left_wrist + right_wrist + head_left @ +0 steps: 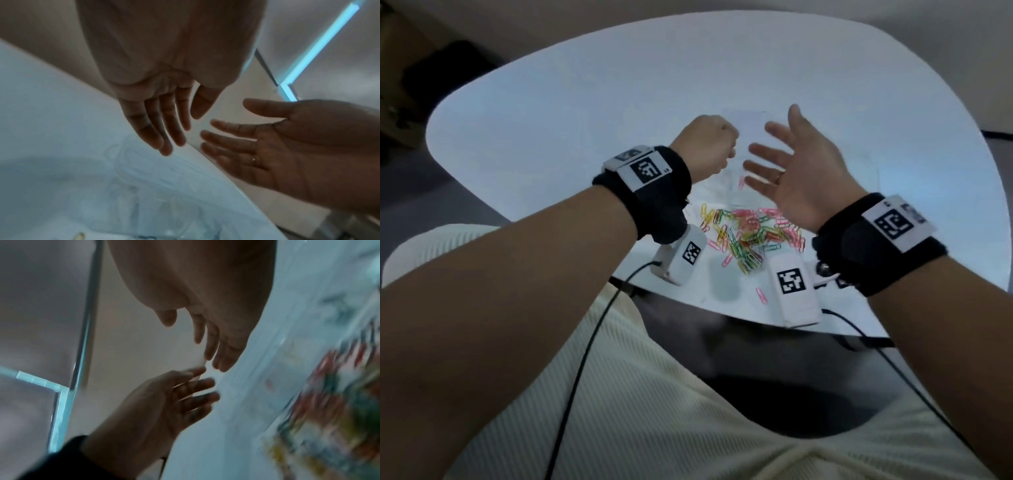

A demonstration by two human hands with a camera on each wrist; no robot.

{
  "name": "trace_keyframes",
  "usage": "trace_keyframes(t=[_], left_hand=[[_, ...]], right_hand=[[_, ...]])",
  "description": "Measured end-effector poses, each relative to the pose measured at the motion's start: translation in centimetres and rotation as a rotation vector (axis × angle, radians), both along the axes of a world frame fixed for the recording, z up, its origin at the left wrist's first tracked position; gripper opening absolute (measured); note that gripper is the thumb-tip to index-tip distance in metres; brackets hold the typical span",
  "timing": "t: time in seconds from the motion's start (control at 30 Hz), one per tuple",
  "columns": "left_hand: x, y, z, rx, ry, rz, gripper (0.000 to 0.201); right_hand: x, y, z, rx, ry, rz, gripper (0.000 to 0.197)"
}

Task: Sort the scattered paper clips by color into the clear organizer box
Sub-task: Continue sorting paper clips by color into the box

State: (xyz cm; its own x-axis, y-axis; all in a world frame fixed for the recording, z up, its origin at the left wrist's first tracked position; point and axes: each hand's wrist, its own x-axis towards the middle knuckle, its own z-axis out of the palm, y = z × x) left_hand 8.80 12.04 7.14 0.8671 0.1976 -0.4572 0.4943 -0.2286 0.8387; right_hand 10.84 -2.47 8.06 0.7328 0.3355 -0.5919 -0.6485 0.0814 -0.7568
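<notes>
A pile of colored paper clips point(750, 233) in pink, yellow, green and orange lies on the white table point(585, 120) near its front edge. The same paper clips point(339, 402) are a blur in the right wrist view. Behind the pile stands the clear organizer box point(748, 120), faint, with one pink clip point(740, 182) in it. Both hands hover above the box, palms facing each other. My left hand point(722, 150) point(179, 129) has straight fingers and holds nothing. My right hand point(787, 161) point(197, 340) is spread and empty.
A lone pink clip point(762, 295) lies close to the table's front edge. Black cables point(592, 342) run from the wrist cameras across my lap. The far and left parts of the table show bare white surface.
</notes>
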Motion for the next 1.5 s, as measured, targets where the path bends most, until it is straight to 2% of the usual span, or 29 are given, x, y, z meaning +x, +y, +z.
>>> trace_keyframes(t=[0.07,0.2,0.3,0.37,0.53,0.63,0.7,0.77,0.87,1.0,1.13,1.23,1.3,1.33,1.43,1.5], left_hand=[[-0.8,-0.4,0.5,0.156,-0.047,-0.159,0.022],[-2.4,-1.7,0.1,0.45,-0.107,-0.439,0.012],[-3.1,-3.5,-1.2,0.525,-0.079,-0.592,0.011],[-3.5,-4.7,-1.9,0.609,-0.059,-0.692,0.012],[-4.4,-6.9,-3.9,0.741,-0.033,-0.81,0.006],[-5.5,-8.8,-5.1,0.81,-0.047,-0.961,0.006],[-6.0,-9.7,-5.8,0.845,-0.071,-1.032,0.008],[-5.8,-10.2,-6.2,0.875,-0.088,-1.04,0.012],[-4.5,-10.4,-6.6,0.882,-0.104,-0.974,0.017],[-2.2,-11.7,-7.1,0.832,-0.131,-0.913,0.022],[-1.4,-14.0,-8.4,0.874,-0.173,-0.998,0.034],[-0.8,-14.6,-9.3,0.95,-0.171,-1.087,0.028],[-0.5,-14.6,-9.1,0.971,-0.124,-1.107,0.025],[-0.5,-14.7,-8.8,0.985,-0.102,-1.127,0.023],[-0.3,-14.6,-8.5,0.976,-0.085,-1.13,0.016],[-0.5,-14.5,-8.4,0.948,-0.04,-1.101,0.015]], right_hand=[[-0.4,-2.0,0.6,-0.121,-0.141,0.069,0.038],[-1.8,-7.0,-0.5,-0.487,-0.386,0.34,0.016],[-3.1,-10.0,-3.1,-0.734,-0.418,0.575,0.009],[-3.8,-11.3,-5.0,-0.836,-0.393,0.654,0.006],[-5.1,-11.6,-7.9,-0.901,-0.377,0.722,0.019],[-6.0,-11.2,-8.6,-0.941,-0.459,0.79,0.024],[-6.3,-10.9,-9.0,-1.024,-0.558,0.821,0.02],[-6.4,-10.7,-9.2,-1.088,-0.629,0.832,0.013],[-6.1,-11.0,-9.3,-1.133,-0.613,0.84,0.012],[-5.4,-12.2,-9.9,-1.208,-0.57,0.82,0.022],[-4.3,-13.4,-9.7,-1.245,-0.432,0.778,0.025],[-2.5,-15.1,-8.9,-1.166,-0.247,0.721,0.021],[-1.2,-16.1,-8.1,-1.077,-0.224,0.693,0.017],[-0.5,-16.6,-8.0,-1.021,-0.233,0.628,0.022],[0.9,-17.2,-7.4,-0.803,-0.16,0.198,0.032],[1.4,-17.2,-7.6,-0.763,-0.204,0.069,0.03]])
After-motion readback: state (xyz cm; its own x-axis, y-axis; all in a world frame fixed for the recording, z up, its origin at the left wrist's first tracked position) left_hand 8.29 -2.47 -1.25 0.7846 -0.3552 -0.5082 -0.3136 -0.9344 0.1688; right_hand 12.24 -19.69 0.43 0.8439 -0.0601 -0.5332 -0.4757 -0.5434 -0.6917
